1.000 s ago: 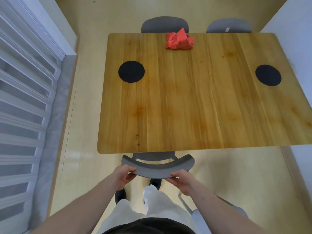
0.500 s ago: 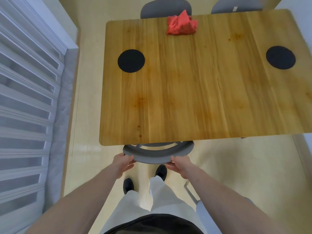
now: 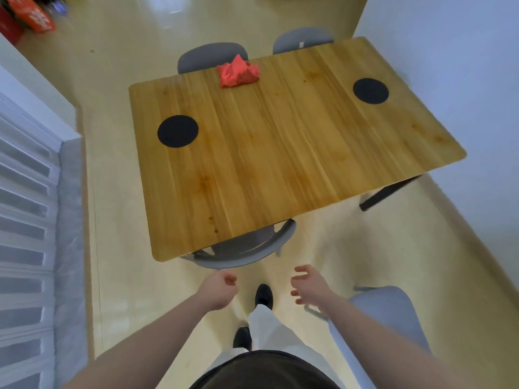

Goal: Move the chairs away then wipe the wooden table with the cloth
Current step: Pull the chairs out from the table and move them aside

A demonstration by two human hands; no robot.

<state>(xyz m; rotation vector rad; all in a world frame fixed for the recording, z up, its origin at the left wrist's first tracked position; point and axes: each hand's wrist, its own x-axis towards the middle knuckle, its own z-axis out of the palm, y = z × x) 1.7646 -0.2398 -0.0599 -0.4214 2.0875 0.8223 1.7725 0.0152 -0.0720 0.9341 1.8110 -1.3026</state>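
The one head-worn view looks steeply down and forward over the wooden table [image 3: 280, 153] from close above.

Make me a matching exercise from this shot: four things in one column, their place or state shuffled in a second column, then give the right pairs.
Things:
1. red cloth
2. near grey chair
3. left hand
4. right hand

Places or states:
A. tucked under the table's near edge
B. loosely curled, holding nothing
C. crumpled at the table's far edge
D. fingers spread, holding nothing

Pairs: 1-C, 2-A, 3-B, 4-D
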